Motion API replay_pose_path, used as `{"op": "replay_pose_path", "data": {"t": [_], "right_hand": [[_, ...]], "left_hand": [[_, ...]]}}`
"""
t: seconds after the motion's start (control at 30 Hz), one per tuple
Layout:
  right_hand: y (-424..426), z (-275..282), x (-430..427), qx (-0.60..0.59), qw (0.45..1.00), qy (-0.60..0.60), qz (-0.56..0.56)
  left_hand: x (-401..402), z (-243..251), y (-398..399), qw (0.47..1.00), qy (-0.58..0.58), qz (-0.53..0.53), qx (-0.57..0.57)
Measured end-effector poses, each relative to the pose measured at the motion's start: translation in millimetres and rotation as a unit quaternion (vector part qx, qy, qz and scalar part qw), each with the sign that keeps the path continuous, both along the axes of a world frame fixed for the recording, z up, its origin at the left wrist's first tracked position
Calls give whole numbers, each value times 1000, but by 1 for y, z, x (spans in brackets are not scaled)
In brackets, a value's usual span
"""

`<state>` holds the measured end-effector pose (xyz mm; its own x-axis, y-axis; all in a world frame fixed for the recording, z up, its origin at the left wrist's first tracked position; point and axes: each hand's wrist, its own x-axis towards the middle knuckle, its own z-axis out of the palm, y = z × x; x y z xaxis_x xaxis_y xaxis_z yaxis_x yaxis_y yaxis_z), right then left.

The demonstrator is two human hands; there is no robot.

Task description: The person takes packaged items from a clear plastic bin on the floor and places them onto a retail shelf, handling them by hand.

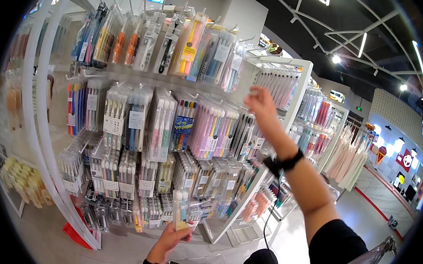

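Note:
My left hand (172,238) grips the lower end of a clear pack of toothbrushes (181,208), held upright in front of the lower rows of the display. My right hand (259,101) is raised at the right end of the rack, near the metal hooks beside the upper rows; it is slightly blurred, its fingers are partly bent, and no item shows in it. Packs of pink toothbrushes (206,132) hang to its left. Higher up, a yellow and pink toothbrush pack (190,44) hangs on a hook. Both wrists wear black straps.
White metal posts (41,114) stand at the left, and a white frame (298,100) edges the rack at the right. A clear bin (217,261) with packs inside is below my left hand. A wire tray (242,233) lies on the floor. A black cable hangs from my right wrist.

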<state>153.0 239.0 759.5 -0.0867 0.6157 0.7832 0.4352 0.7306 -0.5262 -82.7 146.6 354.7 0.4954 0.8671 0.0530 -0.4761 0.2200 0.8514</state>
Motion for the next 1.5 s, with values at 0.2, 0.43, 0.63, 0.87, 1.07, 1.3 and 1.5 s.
{"op": "replay_pose_path", "data": {"t": [0.2,0.43,0.63,0.87,1.07,1.3,1.5], "right_hand": [[133,97,46,-88,977,-48,-189],[185,100,25,-240,939,-70,-238],[227,115,45,-320,927,-75,-181],[226,103,39,-212,963,-91,-137],[202,109,59,-144,975,-11,-168],[115,98,53,-141,983,81,-80],[70,102,50,-122,986,93,-67]], "left_hand": [[-4,-5,12,1000,13,1,-15],[-9,-25,31,999,14,4,-33],[-8,-25,35,996,-12,38,-76],[0,-18,38,995,-23,33,-93],[5,-16,38,994,-42,16,-98],[11,-15,29,997,-31,19,-65],[14,-19,26,998,-17,23,-50]]}}
